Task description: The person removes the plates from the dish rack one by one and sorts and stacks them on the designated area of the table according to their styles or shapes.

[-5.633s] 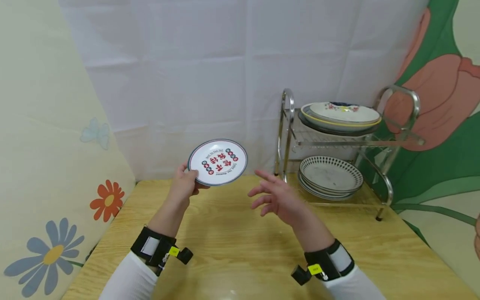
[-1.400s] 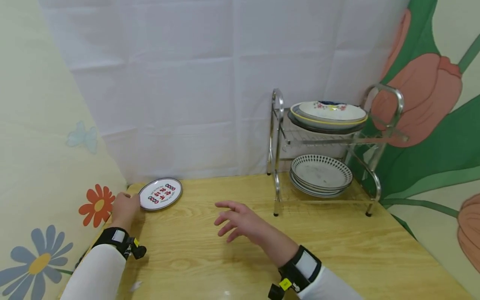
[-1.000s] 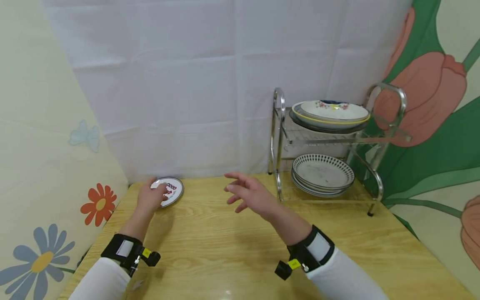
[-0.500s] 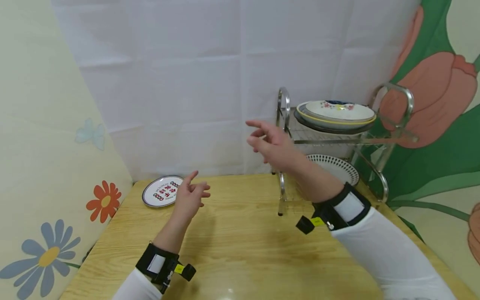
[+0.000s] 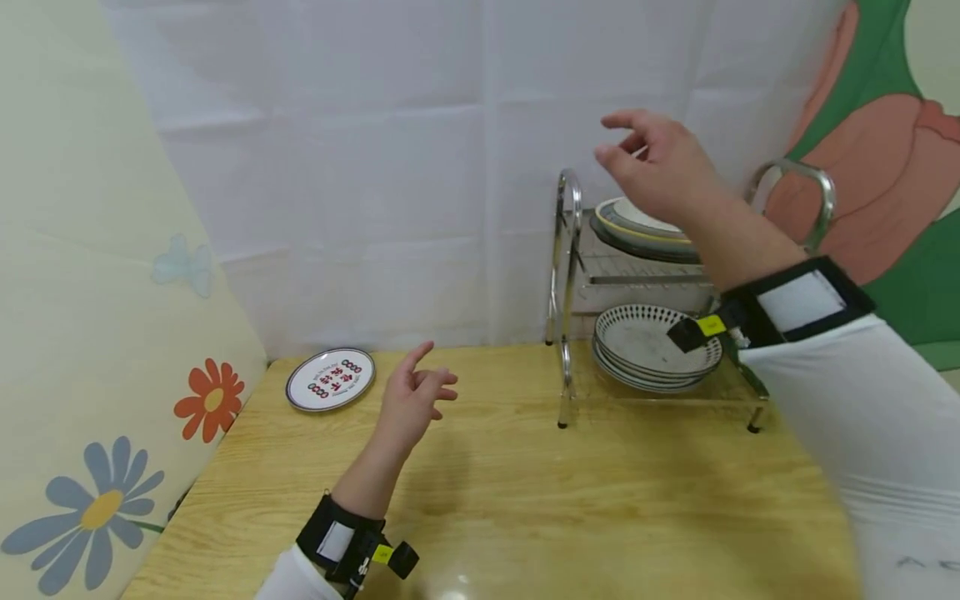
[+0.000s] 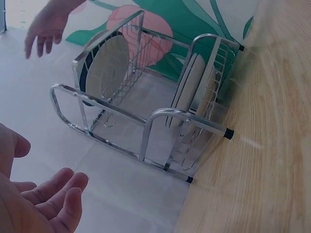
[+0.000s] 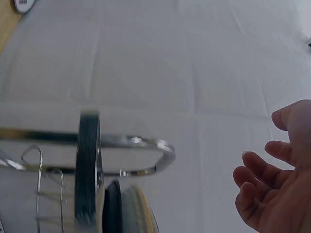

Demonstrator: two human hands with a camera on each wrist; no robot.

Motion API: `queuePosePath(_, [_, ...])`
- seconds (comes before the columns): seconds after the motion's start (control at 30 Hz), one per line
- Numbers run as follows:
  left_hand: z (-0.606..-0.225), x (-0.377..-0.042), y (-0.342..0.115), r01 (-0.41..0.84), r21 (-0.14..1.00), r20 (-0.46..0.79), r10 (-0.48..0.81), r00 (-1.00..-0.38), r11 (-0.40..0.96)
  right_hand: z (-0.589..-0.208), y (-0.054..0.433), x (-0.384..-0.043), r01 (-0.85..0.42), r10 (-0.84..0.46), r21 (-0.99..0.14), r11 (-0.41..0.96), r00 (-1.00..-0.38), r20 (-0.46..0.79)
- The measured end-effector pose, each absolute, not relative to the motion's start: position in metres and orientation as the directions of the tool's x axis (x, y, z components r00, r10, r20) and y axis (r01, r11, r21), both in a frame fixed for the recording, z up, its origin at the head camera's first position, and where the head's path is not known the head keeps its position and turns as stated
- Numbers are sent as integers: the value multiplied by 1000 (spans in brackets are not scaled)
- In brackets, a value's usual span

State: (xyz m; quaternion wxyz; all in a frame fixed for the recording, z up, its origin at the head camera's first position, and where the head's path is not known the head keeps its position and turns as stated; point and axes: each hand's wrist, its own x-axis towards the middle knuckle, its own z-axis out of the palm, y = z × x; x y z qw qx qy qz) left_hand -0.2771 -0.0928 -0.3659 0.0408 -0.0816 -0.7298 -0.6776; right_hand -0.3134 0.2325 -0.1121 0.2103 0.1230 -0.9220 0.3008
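My right hand [image 5: 663,167] hangs in the air above the upper shelf of the metal dish rack [image 5: 572,275], fingers loosely bent around nothing. It partly covers the stack of oval and round plates [image 5: 637,237] on that shelf. A white plate [image 5: 330,380] with red lettering and a dark rim lies face up on the table at the back left. To the right of that plate hovers my left hand [image 5: 412,400], fingers spread and holding nothing. In the left wrist view, the same left hand [image 6: 43,199] shows its palm and relaxed fingers.
On the rack's lower level sits a stack of plates [image 5: 652,346] with a dotted rim. The wooden table [image 5: 510,492] runs up to a white cloth backdrop [image 5: 390,167]. Painted walls with flowers [image 5: 213,400] flank both sides.
The lettered plate, earlier held by my left hand, now lies on the table, released. My left hand has moved right; my right hand has risen rightward over the rack's top shelf.
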Motion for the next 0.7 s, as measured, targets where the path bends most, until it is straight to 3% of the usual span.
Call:
queuePosePath(0.27, [-374, -276, -98, 150, 986, 144, 76, -987, 74, -97, 295, -349, -91, 100, -494, 865, -932, 347])
queuePosePath(0.53, [-380, -275, -100, 145, 987, 139, 80, -987, 67, -104, 345, -362, 84, 201, -456, 886, -956, 215])
queuePosePath(0.7, [-382, -274, -99, 134, 988, 126, 98, -987, 81, -118, 368, -366, 168, 230, -492, 855, -971, 69])
